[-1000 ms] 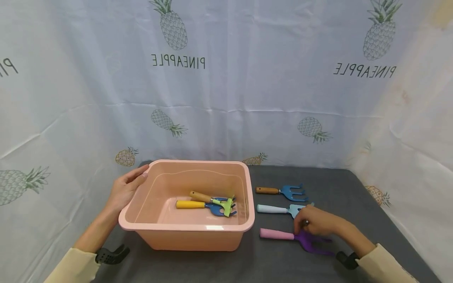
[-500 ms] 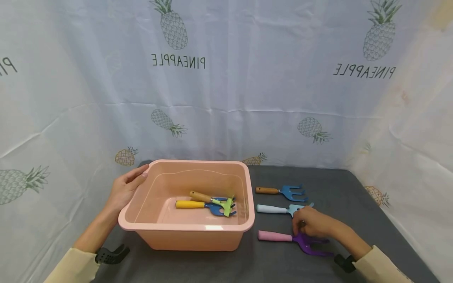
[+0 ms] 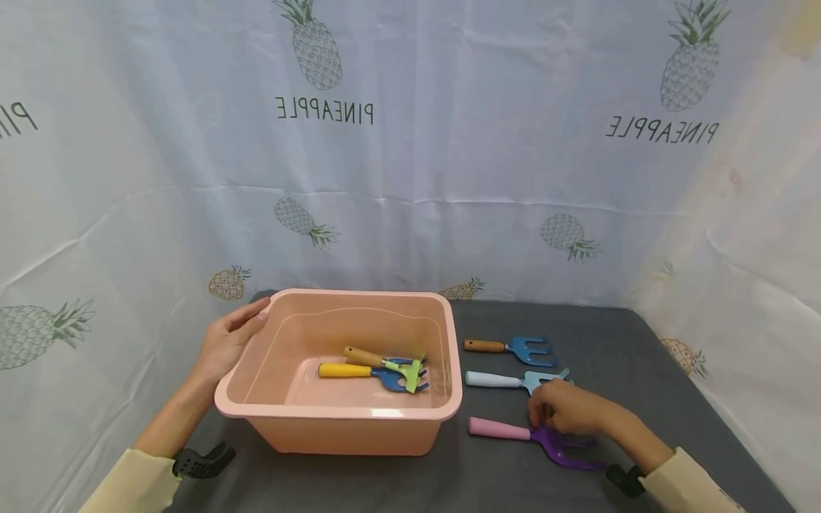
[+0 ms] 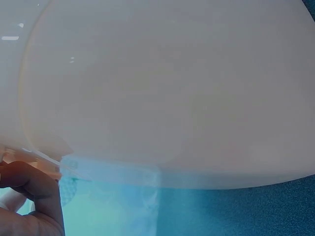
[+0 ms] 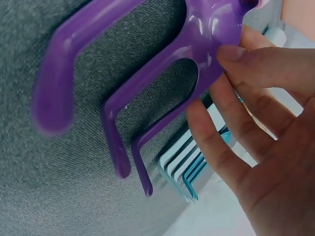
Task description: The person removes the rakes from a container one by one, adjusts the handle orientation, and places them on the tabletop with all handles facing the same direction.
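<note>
Looking from the head camera, we see the purple fork (image 3: 548,442) lying on the grey table (image 3: 641,370) right of the pink tub (image 3: 340,417), pink handle leftward, tines rightward. Our right hand (image 3: 567,413) pinches its neck, hiding it. Our left hand (image 3: 224,345) grips the tub's corner. At the left wrist, only tub wall (image 4: 162,98) shows. At the right wrist, fingertips (image 5: 236,54) touch the fork's head (image 5: 147,83); the handle is cut off.

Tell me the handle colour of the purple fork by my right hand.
Pink; the purple fork's handle shows best in the head view.

Even, soft light; head view sharp, both wrist views blurred close-up.
</note>
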Available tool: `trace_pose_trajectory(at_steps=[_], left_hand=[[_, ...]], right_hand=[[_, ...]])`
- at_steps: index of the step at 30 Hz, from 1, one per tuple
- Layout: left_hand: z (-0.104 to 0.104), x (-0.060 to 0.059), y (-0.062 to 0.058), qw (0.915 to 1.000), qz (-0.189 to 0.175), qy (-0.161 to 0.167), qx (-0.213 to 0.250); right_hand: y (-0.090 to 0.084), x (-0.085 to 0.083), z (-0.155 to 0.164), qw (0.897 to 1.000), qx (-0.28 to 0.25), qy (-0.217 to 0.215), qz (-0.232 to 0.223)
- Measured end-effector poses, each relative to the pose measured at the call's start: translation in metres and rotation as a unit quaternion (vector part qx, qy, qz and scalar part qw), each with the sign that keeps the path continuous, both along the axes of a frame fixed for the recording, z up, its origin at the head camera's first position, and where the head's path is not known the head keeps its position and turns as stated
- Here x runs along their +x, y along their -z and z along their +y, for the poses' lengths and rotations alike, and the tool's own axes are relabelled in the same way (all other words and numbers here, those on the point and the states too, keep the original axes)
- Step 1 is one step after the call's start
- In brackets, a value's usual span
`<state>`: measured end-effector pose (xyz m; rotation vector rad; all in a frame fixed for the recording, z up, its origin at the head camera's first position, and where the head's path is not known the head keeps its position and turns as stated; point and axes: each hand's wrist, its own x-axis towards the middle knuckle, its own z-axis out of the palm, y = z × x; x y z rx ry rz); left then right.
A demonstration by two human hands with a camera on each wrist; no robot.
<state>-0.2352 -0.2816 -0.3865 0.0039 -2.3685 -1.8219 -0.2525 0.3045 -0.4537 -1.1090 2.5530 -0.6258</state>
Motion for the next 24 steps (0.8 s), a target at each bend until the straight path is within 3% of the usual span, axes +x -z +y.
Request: trace_pose_trajectory(at_steps=[13,24], left_hand=[[0.001,0.002,-0.002,0.9999,-0.005,0.001,0.01],[0.0,0.001,-0.001,0.9999,-0.004,-0.003,-0.011]], right_hand=[[-0.006,-0.001,0.001,0.999,0.033,0.019,-0.001],[-0.039,-0.005,-0.01,0.999,0.036,0.003,0.014]])
